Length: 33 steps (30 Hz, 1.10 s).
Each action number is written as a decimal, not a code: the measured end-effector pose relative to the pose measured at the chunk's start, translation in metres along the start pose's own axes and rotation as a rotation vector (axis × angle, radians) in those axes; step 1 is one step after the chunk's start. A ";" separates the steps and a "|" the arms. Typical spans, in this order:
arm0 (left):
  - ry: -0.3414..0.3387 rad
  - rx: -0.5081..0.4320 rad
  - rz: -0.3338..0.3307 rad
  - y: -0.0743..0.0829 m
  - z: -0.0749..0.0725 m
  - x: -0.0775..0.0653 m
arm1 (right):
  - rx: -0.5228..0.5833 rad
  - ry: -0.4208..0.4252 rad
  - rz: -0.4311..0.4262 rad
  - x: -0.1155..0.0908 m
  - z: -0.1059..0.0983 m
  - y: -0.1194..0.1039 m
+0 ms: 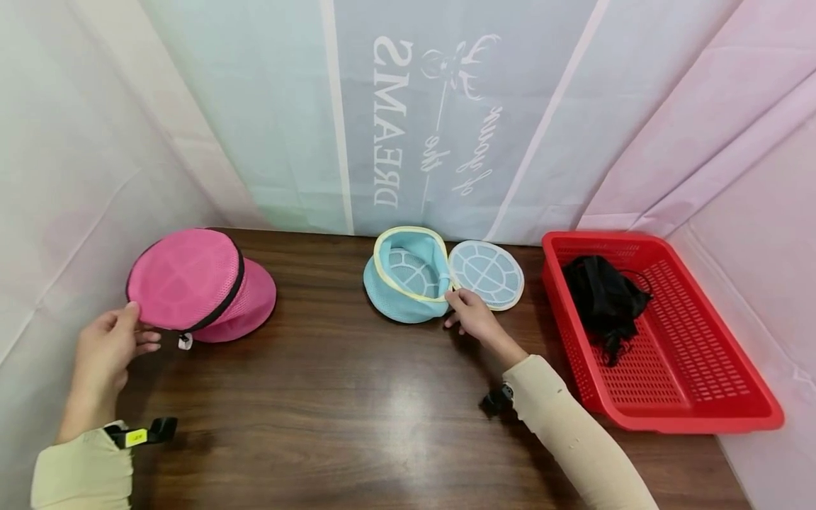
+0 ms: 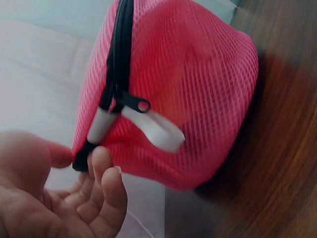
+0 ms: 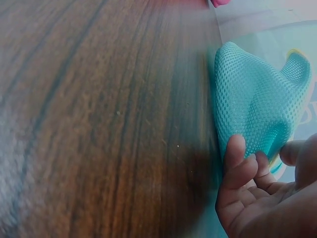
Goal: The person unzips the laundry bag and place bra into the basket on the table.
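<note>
While the left hand [image 1: 115, 347] pinches the black-edged rim of the pink mesh bag [image 1: 181, 276], the right hand [image 1: 470, 315] pinches the yellow-trimmed rim of the blue mesh bag [image 1: 395, 304], which sits just to its left. Room: brown wood tabletop [image 1: 331, 397] spans the wide stretch between the hands and continues on their near side; beyond both, its far edge meets a printed fabric backdrop [image 1: 280, 106]. Pale side curtain [image 1: 70, 177] rises close to the left hand's outer side. Well to the right of the right hand, the wall of a red basket [image 1: 698, 423] bounds the space; crumpled black material [image 1: 602, 297] lies inside. Materials: pink bag round-topped, ridged mesh, black zipper [image 2: 124, 54] and white tab [image 2: 158, 131] beside the left hand; blue bag open-mouthed, honeycomb-textured, sides creased; ribbed round lid [image 1: 486, 275] just beyond the right hand; basket rigid, slotted
</note>
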State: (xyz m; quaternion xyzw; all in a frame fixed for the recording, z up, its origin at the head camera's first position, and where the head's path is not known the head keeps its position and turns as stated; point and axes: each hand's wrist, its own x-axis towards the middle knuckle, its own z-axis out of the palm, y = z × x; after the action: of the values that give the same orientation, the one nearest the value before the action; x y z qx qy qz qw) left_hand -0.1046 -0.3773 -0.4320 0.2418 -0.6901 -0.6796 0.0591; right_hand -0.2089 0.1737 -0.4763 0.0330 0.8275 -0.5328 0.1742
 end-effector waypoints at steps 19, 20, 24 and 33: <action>-0.060 -0.049 0.074 0.006 0.005 0.007 | -0.018 -0.010 0.009 0.000 -0.002 -0.002; -0.065 -0.043 0.074 0.006 0.005 0.008 | -0.019 -0.007 0.010 0.000 -0.002 -0.003; -0.080 -0.035 0.069 0.007 0.005 0.007 | -0.012 -0.009 0.010 0.000 -0.002 -0.002; -0.085 -0.009 0.072 0.003 0.001 0.005 | -0.003 -0.027 0.012 0.000 -0.002 0.000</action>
State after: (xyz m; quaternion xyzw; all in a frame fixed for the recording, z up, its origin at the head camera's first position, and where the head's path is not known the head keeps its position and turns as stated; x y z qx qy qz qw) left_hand -0.1105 -0.3783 -0.4301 0.1872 -0.6971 -0.6899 0.0554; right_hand -0.2097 0.1757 -0.4760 0.0307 0.8257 -0.5307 0.1886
